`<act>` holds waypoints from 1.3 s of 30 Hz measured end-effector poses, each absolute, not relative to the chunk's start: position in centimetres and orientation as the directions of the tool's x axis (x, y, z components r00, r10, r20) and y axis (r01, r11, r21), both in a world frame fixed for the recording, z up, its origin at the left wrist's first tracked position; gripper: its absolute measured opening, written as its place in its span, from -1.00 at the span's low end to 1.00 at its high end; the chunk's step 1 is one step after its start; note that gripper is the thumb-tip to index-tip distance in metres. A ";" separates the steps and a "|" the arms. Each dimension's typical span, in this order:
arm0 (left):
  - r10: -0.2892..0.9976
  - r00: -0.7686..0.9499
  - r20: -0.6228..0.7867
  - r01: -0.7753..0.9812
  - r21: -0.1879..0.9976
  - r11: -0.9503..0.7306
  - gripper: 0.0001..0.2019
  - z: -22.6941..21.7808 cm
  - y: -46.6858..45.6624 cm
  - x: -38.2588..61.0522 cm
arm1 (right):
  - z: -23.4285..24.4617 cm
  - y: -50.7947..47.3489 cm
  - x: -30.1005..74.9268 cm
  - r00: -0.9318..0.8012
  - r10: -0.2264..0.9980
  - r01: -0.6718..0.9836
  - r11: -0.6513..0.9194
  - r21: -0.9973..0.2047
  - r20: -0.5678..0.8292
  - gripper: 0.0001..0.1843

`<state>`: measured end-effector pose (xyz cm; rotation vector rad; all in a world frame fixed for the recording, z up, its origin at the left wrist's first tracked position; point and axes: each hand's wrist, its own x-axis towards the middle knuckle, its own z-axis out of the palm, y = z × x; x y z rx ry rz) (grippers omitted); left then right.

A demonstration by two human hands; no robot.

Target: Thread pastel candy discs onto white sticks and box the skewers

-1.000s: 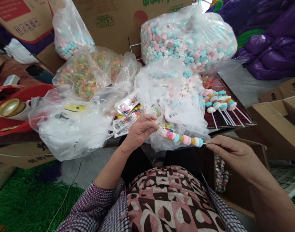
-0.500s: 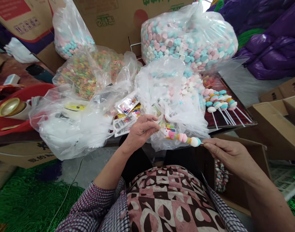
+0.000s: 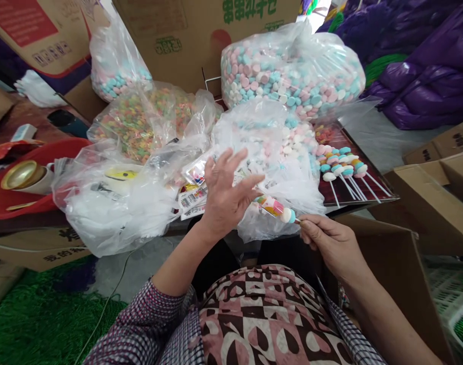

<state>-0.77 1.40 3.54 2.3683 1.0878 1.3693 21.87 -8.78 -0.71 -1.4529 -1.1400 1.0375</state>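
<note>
In my right hand (image 3: pixel 328 241) the fingers are pinched round the white stick of a marshmallow skewer (image 3: pixel 286 214). Its pink, white, orange and blue sweets lie partly inside a small printed clear bag (image 3: pixel 268 203). My left hand (image 3: pixel 227 195) is at the bag's far end with its fingers spread. The palm side is hidden, so any contact with the bag does not show. Under and behind that hand lie printed packets (image 3: pixel 193 200). Just beyond the skewer is an opened clear bag of loose marshmallows (image 3: pixel 269 132).
Finished skewers (image 3: pixel 343 165) lie at the table's right end. Behind stand a large bag of marshmallows (image 3: pixel 292 71) and a bag of small orange and green sweets (image 3: pixel 148 126). A red basin (image 3: pixel 70 147) is at left. Open cardboard boxes (image 3: pixel 436 177) stand at right.
My left hand has gone from pinching the bag's end to spread fingers, raised higher. My right hand has moved left with the skewer, which now sits deeper in the printed bag.
</note>
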 end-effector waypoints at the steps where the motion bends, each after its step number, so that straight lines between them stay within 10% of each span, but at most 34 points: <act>1: 0.694 0.235 0.680 0.492 0.533 -0.688 -0.67 4.1 1.5 -0.6 | -1.0 -8.6 21.5 0.211 0.977 0.088 -0.060 -0.994 -0.041 -0.71; 5: 0.816 0.021 0.578 0.272 0.782 -0.561 -0.27 5.2 1.3 0.3 | -1.9 -7.8 20.1 0.228 0.974 -0.047 0.022 -0.999 0.011 -0.74; 8: 0.952 0.084 0.294 -0.154 0.948 -0.279 -0.37 4.6 0.7 1.3 | -2.2 -7.3 19.3 0.219 0.976 -0.079 0.025 -0.997 0.007 -0.71; 12: 0.946 0.311 0.094 -0.458 0.887 0.063 -0.53 3.6 -0.3 2.6 | -1.8 -6.9 18.3 0.174 0.982 -0.117 -0.050 -0.992 -0.070 -0.63; 27: 0.971 0.227 0.078 -0.495 0.868 0.046 -0.69 2.4 -1.2 3.2 | -0.4 -7.6 16.9 0.075 0.990 -0.046 -0.120 -0.992 -0.124 -0.65; 34: 0.959 0.258 0.119 -0.576 0.815 0.054 -0.44 3.4 -1.0 1.8 | -1.2 -8.0 16.3 0.019 0.993 -0.128 -0.116 -0.985 -0.119 -0.62; 39: 0.966 0.235 0.110 -0.602 0.796 0.055 -0.70 3.8 -0.8 2.5 | -1.1 -8.0 15.7 -0.035 0.987 -0.071 -0.160 -0.985 -0.158 -0.59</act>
